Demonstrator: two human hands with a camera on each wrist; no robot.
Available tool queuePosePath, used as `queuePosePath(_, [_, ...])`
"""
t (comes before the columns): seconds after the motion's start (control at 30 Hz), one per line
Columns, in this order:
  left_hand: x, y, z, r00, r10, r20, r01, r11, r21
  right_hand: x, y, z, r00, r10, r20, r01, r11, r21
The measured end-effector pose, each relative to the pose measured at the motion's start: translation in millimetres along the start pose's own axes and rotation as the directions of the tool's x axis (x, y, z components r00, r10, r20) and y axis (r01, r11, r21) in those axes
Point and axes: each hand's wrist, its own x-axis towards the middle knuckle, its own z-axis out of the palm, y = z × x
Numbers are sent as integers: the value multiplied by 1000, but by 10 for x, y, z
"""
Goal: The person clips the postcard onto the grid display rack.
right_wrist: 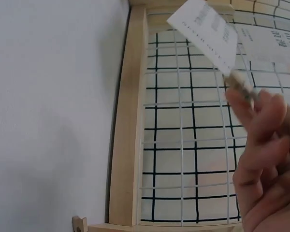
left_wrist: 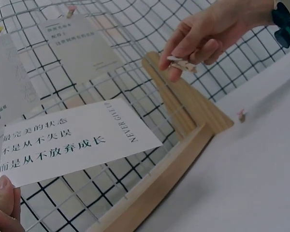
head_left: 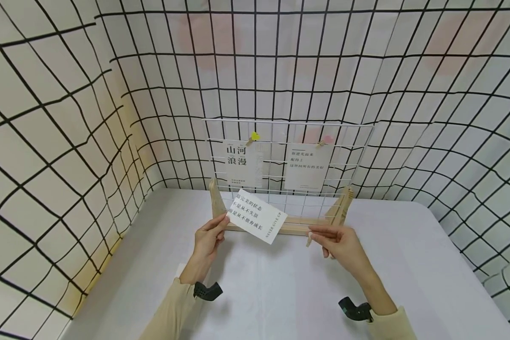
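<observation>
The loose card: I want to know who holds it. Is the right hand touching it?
Apart. The left wrist view shows the right hand, pinching a clothespin, well clear of the card.

A: The card (head_left: pixel 257 216) in the left hand (head_left: pixel 208 241) looks like matt white paper, smooth, with dark print. The right hand (head_left: pixel 340 243) pinches a small clothes peg (left_wrist: pixel 182 64) of pale bare wood.

B: Agreed. The frame (head_left: pixel 295 229) is unpainted light wood too, with a smooth, dull finish. The grid panel (head_left: pixel 357 141) it carries is thin wire, coated white, slightly glossy.

A: The two hung cards, the left (head_left: pixel 238 165) and the right (head_left: pixel 308 165), look like the same matt paper. Their pegs (head_left: pixel 252 138) are wooden; the coloured bits on them are too small to judge.

B: The worktop (head_left: pixel 408 264) is matt white, perhaps cloth-covered, since the wrist views show a fine grain. The sleeves (head_left: pixel 174 311) are soft beige cloth.
</observation>
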Motion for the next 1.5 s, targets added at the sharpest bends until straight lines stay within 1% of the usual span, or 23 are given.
queuePosePath(0.1, [8,-7,-19,1000,-4,-1,4,1000,-10,14,1,30,997,-44,68,47,998,-45])
queuePosePath(0.17, [11,-10,-32,1000,-11,-3,11,1000,-15,27,-2,55,994,-60,94,67,995,-73])
queuePosePath(0.3, [21,-12,-53,1000,-23,-5,23,999,-24,51,-13,88,995,-51,87,65,984,-168])
queuePosePath(0.37, [25,-10,-58,1000,-29,-3,29,999,-26,65,-21,98,996,-43,75,57,979,-194])
queuePosePath(0.5, [37,-9,-69,999,-35,-4,35,999,-28,88,-37,110,996,-60,72,73,977,-200])
queuePosePath(0.63, [50,-16,-80,1000,-30,-4,30,999,-34,106,-48,124,996,-81,42,88,973,-213])
queuePosePath(0.77, [66,-30,-87,1000,-30,-3,30,999,-37,135,-67,146,998,-69,-1,67,971,-229])
queuePosePath(0.9, [81,-46,-89,999,-32,-7,31,999,-39,181,-112,173,998,-65,-18,59,969,-241])
queuePosePath(1.13, [89,-62,-78,999,-32,-23,32,999,-32,285,-179,219,996,-90,7,89,964,-251])
queuePosePath(1.33, [113,-87,-74,999,-25,-42,23,999,-32,350,-219,250,998,-53,37,59,975,-214])
queuePosePath(1.5, [121,-97,-69,998,-16,-54,15,1000,-22,408,-241,295,999,-41,20,44,977,-210])
